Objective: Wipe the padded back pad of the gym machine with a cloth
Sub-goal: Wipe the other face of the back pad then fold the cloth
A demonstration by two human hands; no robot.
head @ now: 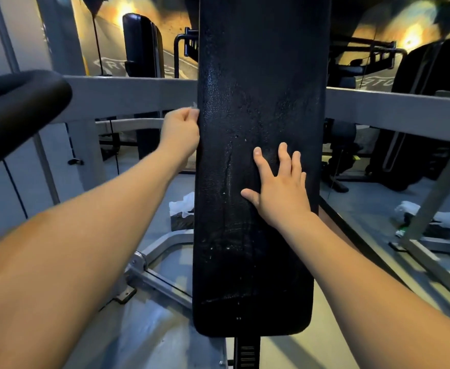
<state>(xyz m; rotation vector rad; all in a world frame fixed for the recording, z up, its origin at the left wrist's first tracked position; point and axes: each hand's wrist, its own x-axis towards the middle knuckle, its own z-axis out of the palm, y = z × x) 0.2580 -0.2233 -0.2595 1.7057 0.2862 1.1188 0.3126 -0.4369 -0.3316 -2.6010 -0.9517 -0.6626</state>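
Clearly the tall black padded back pad (261, 102) stands upright between both arms, firm and probably slick, the right hand (279, 190) flat on it with fingers spread, the left hand (181, 129) curled at its left edge, pinching a small white scrap of cloth (194, 105), surely soft and light.

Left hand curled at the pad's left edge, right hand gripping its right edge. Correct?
Not the right hand: the head view shows it flat on the face of the back pad, fingers spread, not gripping an edge. The left hand is curled at the left edge, with a white scrap of cloth showing above it.
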